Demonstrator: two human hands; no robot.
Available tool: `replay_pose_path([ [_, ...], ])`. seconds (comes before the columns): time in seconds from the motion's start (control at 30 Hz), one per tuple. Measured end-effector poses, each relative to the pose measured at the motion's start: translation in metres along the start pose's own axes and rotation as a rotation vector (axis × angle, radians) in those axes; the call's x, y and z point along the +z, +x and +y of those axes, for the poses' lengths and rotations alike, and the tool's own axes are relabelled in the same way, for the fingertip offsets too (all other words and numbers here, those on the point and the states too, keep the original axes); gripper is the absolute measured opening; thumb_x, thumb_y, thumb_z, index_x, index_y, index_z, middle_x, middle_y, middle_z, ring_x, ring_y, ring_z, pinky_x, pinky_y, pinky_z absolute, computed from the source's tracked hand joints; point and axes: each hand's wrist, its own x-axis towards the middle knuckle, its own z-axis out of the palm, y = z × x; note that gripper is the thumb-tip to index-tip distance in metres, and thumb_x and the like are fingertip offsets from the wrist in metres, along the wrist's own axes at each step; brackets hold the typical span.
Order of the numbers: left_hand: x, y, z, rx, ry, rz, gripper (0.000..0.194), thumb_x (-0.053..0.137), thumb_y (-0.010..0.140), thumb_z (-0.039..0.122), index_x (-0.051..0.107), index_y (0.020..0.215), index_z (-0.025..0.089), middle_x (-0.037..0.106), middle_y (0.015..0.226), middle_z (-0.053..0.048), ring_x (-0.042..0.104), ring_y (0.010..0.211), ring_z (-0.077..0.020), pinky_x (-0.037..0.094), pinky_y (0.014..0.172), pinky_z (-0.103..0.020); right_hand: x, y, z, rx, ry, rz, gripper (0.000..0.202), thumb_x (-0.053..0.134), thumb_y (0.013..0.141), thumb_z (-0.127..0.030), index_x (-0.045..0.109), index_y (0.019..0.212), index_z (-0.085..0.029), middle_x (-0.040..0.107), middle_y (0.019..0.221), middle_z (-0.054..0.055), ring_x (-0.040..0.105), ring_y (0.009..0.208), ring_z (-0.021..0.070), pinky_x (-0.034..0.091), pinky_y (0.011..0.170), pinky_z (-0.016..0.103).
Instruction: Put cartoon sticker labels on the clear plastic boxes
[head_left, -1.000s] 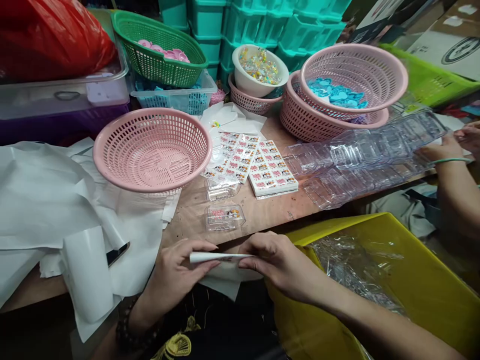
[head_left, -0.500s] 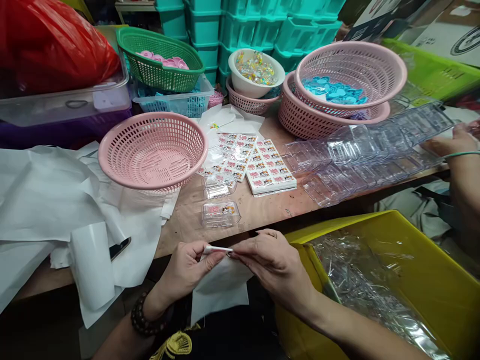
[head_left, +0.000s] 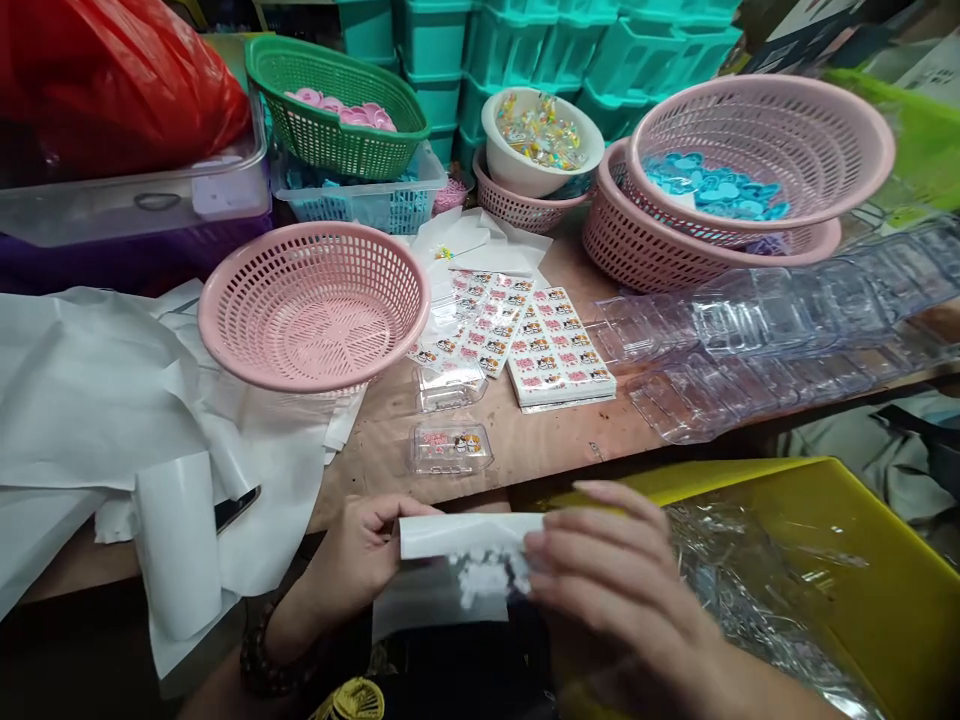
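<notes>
My left hand pinches the left end of a sticker sheet just in front of the table edge. The sheet has a folded white strip along its top and a clear part below with white patches. My right hand, blurred by motion, has its fingertips closed on the right end. Beyond my hands lies a small clear plastic case bearing a cat sticker. Another clear case sits behind it, close to a stack of cat sticker sheets.
A pink basket stands left of the stickers, with white backing paper beside it. Rows of clear plastic cases lie to the right. A yellow bin holding clear plastic stands below the table's right side.
My hands have moved apart, the right one shifting rightward. The sheet's folded white strip now shows spread between them. The other person's hand at the right is out of view.
</notes>
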Motion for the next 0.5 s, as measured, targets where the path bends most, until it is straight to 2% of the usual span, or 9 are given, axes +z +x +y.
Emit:
replay_pose_path([
  [0.1,-0.007,0.002,0.014,0.321,0.215,0.058,0.014,0.071,0.081,0.02,0.078,0.094,0.022,0.077,0.092,-0.007,0.072,0.083,-0.0197,0.058,0.075,-0.028,-0.015,0.04,0.021,0.372,0.155,0.054,0.006,0.063,0.091,-0.032,0.066,0.091,-0.028,0.073,0.083,0.006,0.068,0.079,0.0217,0.053,0.078,0.039],
  [0.17,-0.009,0.009,0.023,0.449,0.395,0.14,0.018,0.074,0.077,0.019,0.077,0.093,0.025,0.072,0.113,-0.009,0.069,0.103,-0.0248,0.056,0.09,-0.037,-0.013,0.073,0.048,0.59,0.363,-0.051,0.024,0.067,0.087,-0.046,0.064,0.082,-0.023,0.069,0.076,0.005,0.063,0.069,0.0184,0.051,0.064,0.033],
  [0.23,-0.008,0.019,0.03,0.459,0.556,0.199,0.021,0.075,0.071,0.017,0.076,0.09,0.025,0.059,0.139,-0.01,0.058,0.125,-0.0319,0.047,0.105,-0.048,-0.003,0.106,0.075,0.735,0.53,-0.248,0.037,0.076,0.076,-0.054,0.061,0.076,-0.02,0.064,0.068,0.002,0.056,0.058,0.0139,0.044,0.052,0.027],
  [0.33,-0.006,0.036,0.032,0.421,0.611,0.216,0.023,0.073,0.065,0.011,0.071,0.085,0.022,0.037,0.16,-0.008,0.038,0.144,-0.0382,0.035,0.116,-0.058,0.017,0.142,0.104,0.896,0.583,-0.469,0.04,0.082,0.069,-0.051,0.058,0.068,-0.019,0.058,0.059,-0.002,0.042,0.045,0.0076,0.028,0.041,0.024],
  [0.43,-0.005,0.049,0.028,0.397,0.59,0.233,0.027,0.07,0.064,0.007,0.07,0.087,0.02,0.024,0.166,-0.009,0.028,0.15,-0.0384,0.032,0.118,-0.06,0.032,0.159,0.116,0.96,0.564,-0.578,0.038,0.083,0.069,-0.045,0.056,0.063,-0.019,0.055,0.054,-0.004,0.032,0.043,0.0053,0.018,0.041,0.024],
  [0.5,-0.004,0.055,0.024,0.383,0.593,0.22,0.028,0.07,0.063,0.007,0.071,0.087,0.02,0.02,0.167,-0.008,0.024,0.151,-0.0378,0.033,0.118,-0.059,0.038,0.162,0.119,0.97,0.559,-0.628,0.037,0.083,0.069,-0.044,0.056,0.062,-0.019,0.056,0.053,-0.004,0.03,0.043,0.0052,0.016,0.042,0.025],
])
